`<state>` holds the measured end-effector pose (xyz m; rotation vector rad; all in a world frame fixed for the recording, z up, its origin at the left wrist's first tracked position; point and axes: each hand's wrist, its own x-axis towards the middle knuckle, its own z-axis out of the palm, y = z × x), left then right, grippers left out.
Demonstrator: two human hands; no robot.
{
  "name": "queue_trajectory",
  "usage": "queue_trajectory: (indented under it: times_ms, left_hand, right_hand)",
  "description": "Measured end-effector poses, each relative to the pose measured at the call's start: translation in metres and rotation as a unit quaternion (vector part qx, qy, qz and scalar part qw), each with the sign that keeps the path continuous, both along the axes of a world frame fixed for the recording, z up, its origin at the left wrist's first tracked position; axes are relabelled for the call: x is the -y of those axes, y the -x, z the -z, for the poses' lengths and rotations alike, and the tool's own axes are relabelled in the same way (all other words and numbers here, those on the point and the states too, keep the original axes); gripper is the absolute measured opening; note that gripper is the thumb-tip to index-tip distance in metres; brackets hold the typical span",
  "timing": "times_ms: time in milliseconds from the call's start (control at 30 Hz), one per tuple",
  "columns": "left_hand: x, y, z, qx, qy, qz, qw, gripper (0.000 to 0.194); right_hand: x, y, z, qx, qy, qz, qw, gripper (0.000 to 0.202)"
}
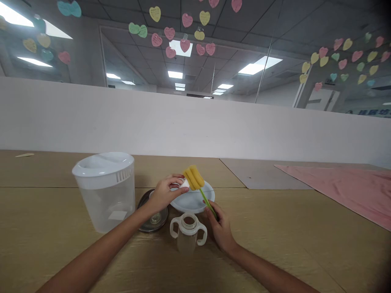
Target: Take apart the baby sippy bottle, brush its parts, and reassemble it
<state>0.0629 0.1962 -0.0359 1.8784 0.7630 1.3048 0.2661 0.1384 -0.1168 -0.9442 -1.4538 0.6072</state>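
Observation:
A sponge brush with a ridged yellow head [194,178] and a green handle [205,197] is in my right hand [221,226], fingers wrapped round the lower handle. My left hand [169,189] pinches a small white piece [184,184] against the left side of the sponge; its exact kind cannot be made out. Both hands are above a white plate [192,203]. Just in front stands a clear baby bottle with two white handles [187,232], upright, its mouth uncovered. Behind my left wrist lies a round metal lid [154,221], partly covered by the forearm.
A translucent bucket with a white lid [104,191] stands at the left. To the right, a pink cloth [348,187] spreads over the wooden table [269,240]. Along the back runs a low white wall [195,126] topped by glass with heart-shaped notes.

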Motion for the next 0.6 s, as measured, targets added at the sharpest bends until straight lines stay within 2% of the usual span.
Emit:
queue_trajectory:
  times_ms: [133, 367, 433, 533, 600]
  left_hand:
    - [0.010, -0.002, -0.007, 0.054, -0.004, 0.012, 0.998, 0.024]
    - [0.020, -0.001, -0.018, 0.076, -0.015, 0.015, 0.997, 0.027]
    - [0.023, -0.001, -0.022, 0.052, -0.054, -0.029, 0.997, 0.024]
    - [0.023, 0.004, -0.025, -0.023, -0.118, -0.138, 0.983, 0.020]
    - [0.018, 0.011, -0.028, -0.061, -0.120, -0.180, 0.974, 0.021]
  right_hand:
    - [0.000, 0.000, 0.001, -0.001, -0.003, 0.009, 1.000, 0.036]
    - [-0.001, 0.000, -0.002, 0.003, 0.026, 0.009, 1.000, 0.039]
    - [0.001, 0.001, -0.003, 0.011, 0.029, -0.009, 0.999, 0.036]
    - [0.005, 0.001, -0.003, 0.033, 0.015, -0.040, 0.999, 0.033]
    - [0.005, 0.000, -0.002, 0.032, 0.019, -0.048, 0.998, 0.033]
